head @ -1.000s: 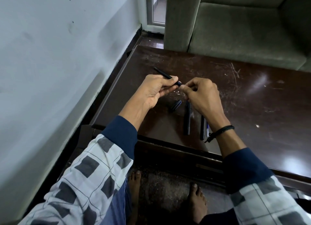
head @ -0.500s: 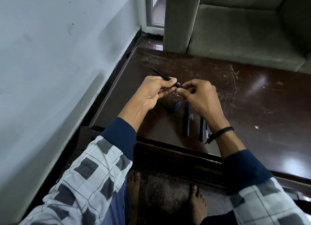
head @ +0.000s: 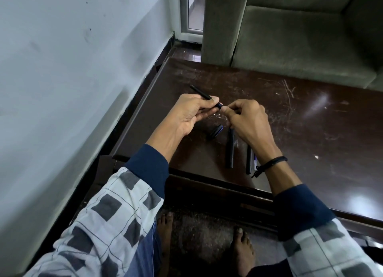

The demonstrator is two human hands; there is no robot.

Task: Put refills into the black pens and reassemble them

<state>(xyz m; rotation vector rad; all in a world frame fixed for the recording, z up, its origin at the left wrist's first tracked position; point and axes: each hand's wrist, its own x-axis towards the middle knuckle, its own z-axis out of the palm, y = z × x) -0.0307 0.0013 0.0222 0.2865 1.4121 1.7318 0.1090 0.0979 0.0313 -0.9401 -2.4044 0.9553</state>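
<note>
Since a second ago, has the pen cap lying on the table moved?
No. The pen cap lies in the same spot on the table, just left of the nearest loose pen barrel.

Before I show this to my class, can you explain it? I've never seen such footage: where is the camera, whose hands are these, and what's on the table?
The camera sits on a person's head, looking forward and down, so you see their own two bare hands; there is no robot. The left hand holds a black pen. The right hand pinches at the pen's near end, though what it grips is too small to tell. On the brown table below the hands lie a short cap with a blue edge and more black pen parts. A grey sofa stands behind.
</note>
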